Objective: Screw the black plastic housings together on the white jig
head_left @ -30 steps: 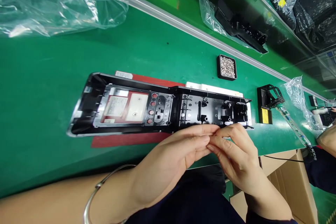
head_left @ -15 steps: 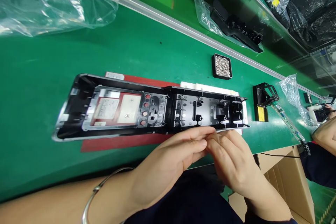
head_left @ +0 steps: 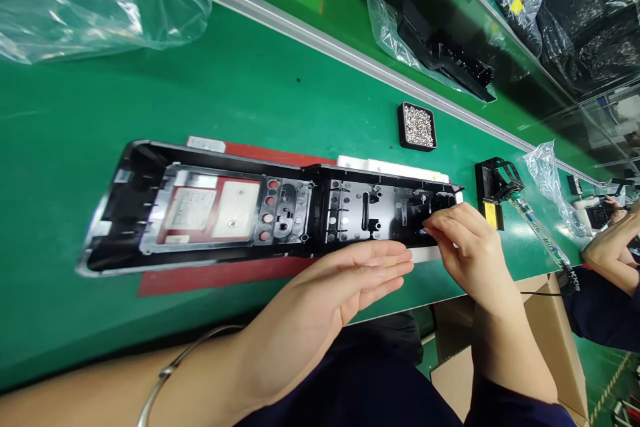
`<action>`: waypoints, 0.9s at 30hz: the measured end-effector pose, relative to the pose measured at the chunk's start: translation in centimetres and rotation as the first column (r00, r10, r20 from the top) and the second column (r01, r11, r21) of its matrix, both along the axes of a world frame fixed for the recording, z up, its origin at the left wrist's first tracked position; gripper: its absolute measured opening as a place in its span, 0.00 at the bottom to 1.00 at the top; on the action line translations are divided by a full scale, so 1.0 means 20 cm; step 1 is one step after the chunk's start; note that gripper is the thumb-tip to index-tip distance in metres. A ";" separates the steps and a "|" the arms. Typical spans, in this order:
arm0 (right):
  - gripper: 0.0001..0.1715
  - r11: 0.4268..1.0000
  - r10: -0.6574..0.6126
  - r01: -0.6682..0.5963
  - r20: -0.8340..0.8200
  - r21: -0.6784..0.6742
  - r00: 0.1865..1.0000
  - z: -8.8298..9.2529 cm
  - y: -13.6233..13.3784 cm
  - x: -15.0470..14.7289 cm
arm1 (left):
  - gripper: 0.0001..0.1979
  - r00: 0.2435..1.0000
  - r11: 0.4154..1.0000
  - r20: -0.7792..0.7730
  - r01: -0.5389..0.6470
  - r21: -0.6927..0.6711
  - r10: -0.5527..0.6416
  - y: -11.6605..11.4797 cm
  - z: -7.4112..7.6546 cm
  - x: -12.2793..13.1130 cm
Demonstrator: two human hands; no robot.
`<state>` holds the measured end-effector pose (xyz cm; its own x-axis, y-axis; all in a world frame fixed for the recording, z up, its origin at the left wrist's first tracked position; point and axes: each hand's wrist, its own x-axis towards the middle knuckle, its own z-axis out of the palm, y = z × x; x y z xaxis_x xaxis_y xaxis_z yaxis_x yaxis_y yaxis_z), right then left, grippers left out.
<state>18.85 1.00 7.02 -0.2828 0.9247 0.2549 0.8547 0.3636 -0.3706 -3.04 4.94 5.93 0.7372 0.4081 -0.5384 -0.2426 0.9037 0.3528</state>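
A long black plastic housing (head_left: 150, 213) lies open side up on a red mat (head_left: 210, 273) on the green bench. My left hand (head_left: 330, 287) rests at its near edge, fingers stretched out flat and together, holding nothing. My right hand (head_left: 463, 240) is over the housing's right end, its fingertips pinched together against the inside of the part. What they pinch is too small to make out. A white strip (head_left: 425, 253) shows under the housing between my hands.
A small black tray of screws (head_left: 417, 125) sits beyond the housing. A black stand with a yellow label (head_left: 493, 197) holds a tool to the right. Bagged black parts (head_left: 440, 53) lie on the far belt. Clear plastic bags (head_left: 90, 7) sit far left. Another person's arms (head_left: 610, 247) are at the right edge.
My hands were pinched together at the housing's near edge. They have parted: the right hand moved up onto the housing's right end, and the left hand flattened out.
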 end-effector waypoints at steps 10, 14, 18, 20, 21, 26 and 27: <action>0.06 0.990 0.068 -0.076 -0.073 -0.120 0.995 0.06 0.09 0.03 | 0.16 1.000 1.000 -0.014 0.019 0.008 -0.019 0.00 0.00 0.00; 0.03 0.988 0.069 -0.086 -0.137 -0.126 0.988 0.07 0.09 0.05 | 0.16 1.000 1.000 -0.021 0.023 0.006 -0.023 0.00 0.00 0.00; 0.05 1.000 -0.016 0.015 -0.104 -0.015 0.994 0.05 0.01 0.01 | 0.16 0.999 1.000 -0.023 0.028 -0.011 -0.029 -0.01 0.00 0.00; 0.07 0.995 -0.074 0.078 -0.064 0.059 0.995 0.02 -0.05 -0.01 | 0.16 0.999 1.000 -0.016 0.030 -0.007 -0.030 -0.01 0.00 0.00; 0.08 0.991 -0.100 0.104 -0.042 0.086 0.994 0.00 -0.07 -0.03 | 0.15 0.999 0.999 -0.010 0.033 -0.003 -0.033 -0.02 0.00 0.00; 0.10 0.965 -0.205 0.193 0.053 0.179 0.977 -0.10 -0.15 -0.08 | 0.15 0.999 0.999 -0.001 0.042 0.015 -0.042 -0.02 -0.01 0.00; 0.10 0.960 -0.220 0.205 0.064 0.191 0.973 -0.11 -0.15 -0.09 | 0.15 0.999 0.999 -0.002 0.041 0.019 -0.041 -0.01 -0.01 0.00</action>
